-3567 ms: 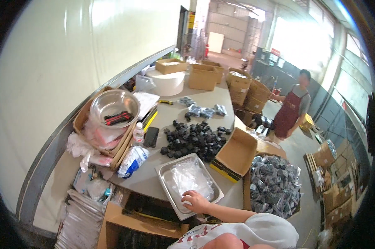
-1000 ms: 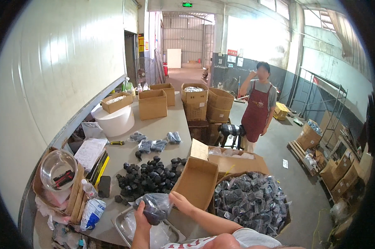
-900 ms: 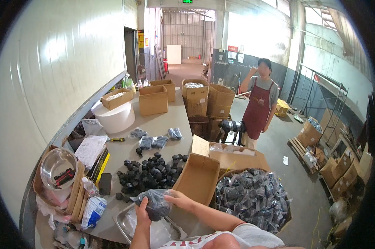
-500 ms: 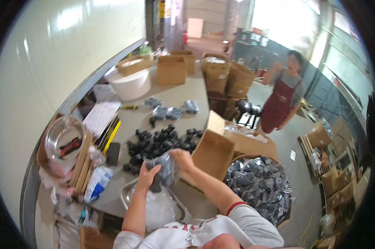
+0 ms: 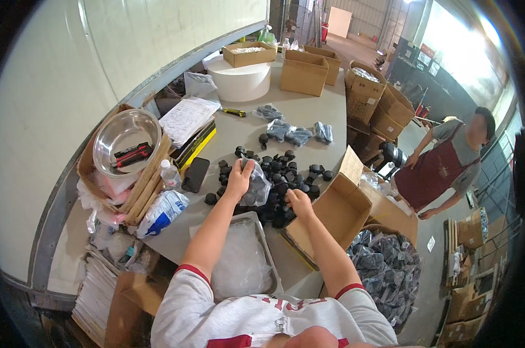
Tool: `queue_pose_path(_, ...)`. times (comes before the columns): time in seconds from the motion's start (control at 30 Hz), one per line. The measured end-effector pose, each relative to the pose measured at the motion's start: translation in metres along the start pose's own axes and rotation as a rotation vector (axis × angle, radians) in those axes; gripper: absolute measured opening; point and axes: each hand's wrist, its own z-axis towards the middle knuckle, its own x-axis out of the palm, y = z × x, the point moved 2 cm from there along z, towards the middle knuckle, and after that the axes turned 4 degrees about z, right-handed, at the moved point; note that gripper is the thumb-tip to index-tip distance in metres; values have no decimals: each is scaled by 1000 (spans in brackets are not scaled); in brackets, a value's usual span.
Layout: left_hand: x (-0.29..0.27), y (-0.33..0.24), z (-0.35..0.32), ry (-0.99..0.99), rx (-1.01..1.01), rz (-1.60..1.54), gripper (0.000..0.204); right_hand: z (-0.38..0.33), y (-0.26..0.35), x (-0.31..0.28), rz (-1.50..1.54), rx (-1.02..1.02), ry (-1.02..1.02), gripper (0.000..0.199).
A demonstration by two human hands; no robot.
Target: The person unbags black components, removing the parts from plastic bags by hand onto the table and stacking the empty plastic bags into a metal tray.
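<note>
My left hand point(image 5: 239, 180) is closed round a clear plastic bag point(image 5: 258, 188) with dark contents, held above the left part of a pile of small black plastic parts point(image 5: 280, 168). At the near right edge of that pile, my right hand point(image 5: 300, 204) has its fingers pinched on one of the black parts. Below the hands lies a shallow white tray point(image 5: 255, 218) with clear plastic bags point(image 5: 242, 261) in it. Several filled bags point(image 5: 297, 135) rest on the table beyond the pile.
An open cardboard box point(image 5: 338, 217) stands tilted right of the pile. Beside it, a large container holds many bagged dark parts point(image 5: 384, 272). A phone point(image 5: 195, 175), steel bowl point(image 5: 126, 142), box cutter point(image 5: 234, 112) and white tub point(image 5: 239, 81) sit leftward. A co-worker point(image 5: 442, 165) in an apron stands right.
My right hand has left the bag and come down to the pile. The left hand still holds the bag. The view has swung left, and the co-worker's raised arm is now lower.
</note>
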Motion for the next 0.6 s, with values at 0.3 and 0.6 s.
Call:
queue_pose_path(0.3, 30, -5, 13, 216, -95, -153, 59, -4, 14, 21, 835, 150, 263, 13)
queue_pose_path(0.6, 12, 17, 24, -13, 311, 418, 39, 0, 1, 10, 687, 4, 18, 16)
